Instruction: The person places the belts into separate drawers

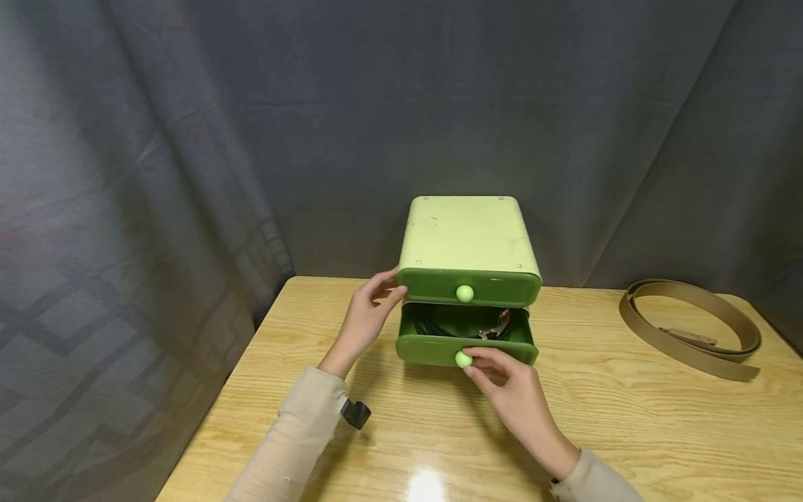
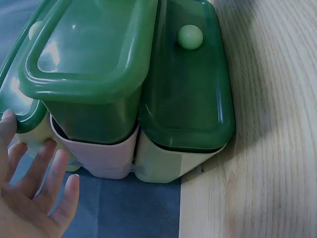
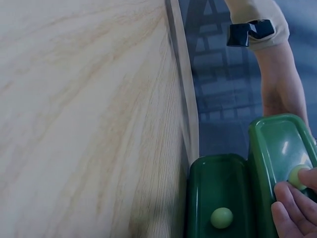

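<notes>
A small drawer cabinet with a pale yellow-green top stands on the table, its dark green drawer fronts facing me. The middle drawer is pulled out part way; a coiled black belt with a metal buckle lies inside. My right hand pinches that drawer's round light green knob between thumb and fingers. At the cabinet's upper left corner, my left hand rests its thumb by the front edge, with fingers extended along the side. In the left wrist view, the bottom drawer is closed.
On the right of the wooden table lies a loosely coiled tan belt. A dark grey curtain hangs close behind the table and along its left side.
</notes>
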{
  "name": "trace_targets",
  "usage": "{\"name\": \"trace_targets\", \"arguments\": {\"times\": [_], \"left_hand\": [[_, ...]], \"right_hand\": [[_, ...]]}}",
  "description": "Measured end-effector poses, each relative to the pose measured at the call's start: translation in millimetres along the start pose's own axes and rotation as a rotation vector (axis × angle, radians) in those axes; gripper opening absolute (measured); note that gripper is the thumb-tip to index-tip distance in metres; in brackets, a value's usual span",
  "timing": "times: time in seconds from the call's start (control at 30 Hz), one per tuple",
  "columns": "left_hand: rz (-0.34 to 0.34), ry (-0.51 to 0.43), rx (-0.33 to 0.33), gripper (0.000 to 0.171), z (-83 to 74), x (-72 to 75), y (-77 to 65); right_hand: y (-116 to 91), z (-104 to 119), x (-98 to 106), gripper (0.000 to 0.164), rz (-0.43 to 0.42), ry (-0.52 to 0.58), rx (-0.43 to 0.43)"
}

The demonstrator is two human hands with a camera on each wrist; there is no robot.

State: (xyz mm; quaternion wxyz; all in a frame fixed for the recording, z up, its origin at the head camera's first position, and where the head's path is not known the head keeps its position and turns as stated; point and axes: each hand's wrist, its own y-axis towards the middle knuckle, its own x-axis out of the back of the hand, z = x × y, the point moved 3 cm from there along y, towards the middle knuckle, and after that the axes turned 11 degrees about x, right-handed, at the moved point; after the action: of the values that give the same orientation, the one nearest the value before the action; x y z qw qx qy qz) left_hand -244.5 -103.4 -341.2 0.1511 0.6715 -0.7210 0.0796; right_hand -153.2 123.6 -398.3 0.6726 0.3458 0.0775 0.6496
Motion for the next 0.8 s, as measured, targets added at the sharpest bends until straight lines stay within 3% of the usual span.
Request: {"name": "trace_targets", "arguments": {"times": [0.1,0.2,0.53,0.8], "left_hand": [[-0.002,0.001,-0.012,0.042,-12.4,1.2,-8.3],[-0.004,-0.003,-0.020,0.041,-14.5,1.2,-10.1],[-0.007,-0.001,-0.010,0.042,-15.1,0.5,-11.3],[-0.002,-0.005,-0.009,0.042,-15.0,0.7,-11.6]], "right_hand": [[2,-3,0,0.028,0.010,-0.010,-0.005],[4,-6,-1,0.028,0.017,-0.006,-0.009],[9,-9,-1,0.028,0.038,0.013,-0.064],[13,-14,-1,0.026,0.040,0.005,-0.055]]}}
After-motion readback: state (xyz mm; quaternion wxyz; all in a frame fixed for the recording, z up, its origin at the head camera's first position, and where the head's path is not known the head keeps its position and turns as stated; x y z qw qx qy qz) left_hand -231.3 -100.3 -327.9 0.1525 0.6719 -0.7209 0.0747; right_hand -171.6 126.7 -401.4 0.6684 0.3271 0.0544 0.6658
